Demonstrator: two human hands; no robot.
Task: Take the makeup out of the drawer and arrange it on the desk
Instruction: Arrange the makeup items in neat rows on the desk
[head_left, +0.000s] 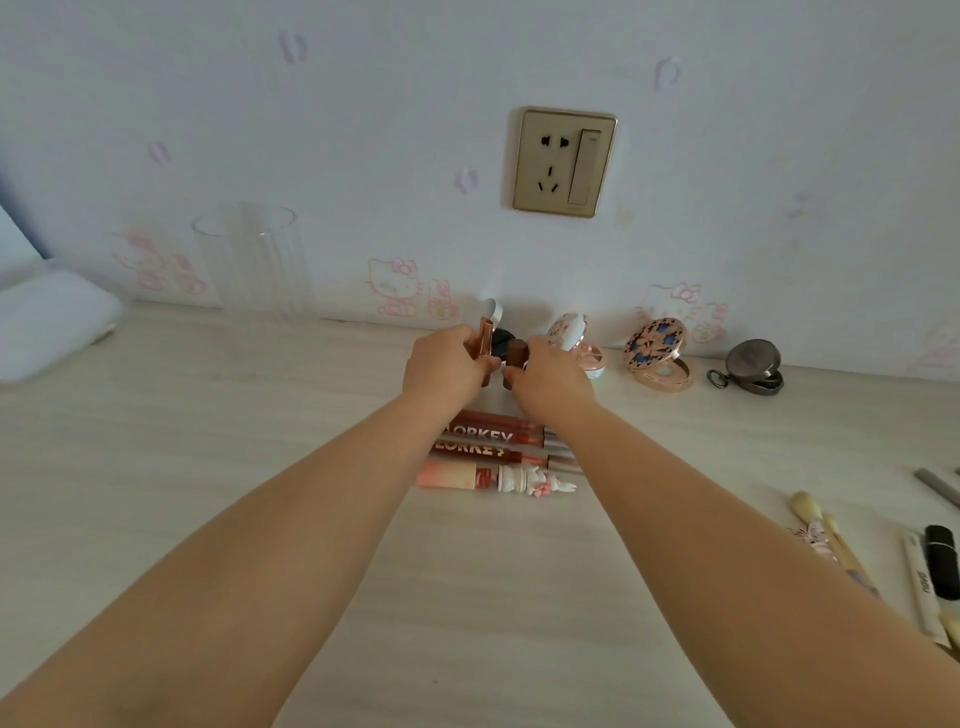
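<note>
Lipsticks: 2, one gripped per hand (left hand (448, 364), right hand (548, 376)) | lip-gloss tubes (491, 451): 3 | compacts (657, 356): 4

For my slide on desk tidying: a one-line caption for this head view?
Left hand and right hand each grip a small makeup item above three lip glosses on the desk.

Rose-gold lipstick tube (122, 338) upright in a hand, three lip-gloss tubes (491, 454) lying side by side on pale worktop (208, 441), open compacts (660, 353) along the wall

A rose-gold tube (122, 338) and brown cap (518, 352) are showing against pale wood-grain desk (208, 441), beside a blue-flowered rose-gold compact (655, 345).
</note>
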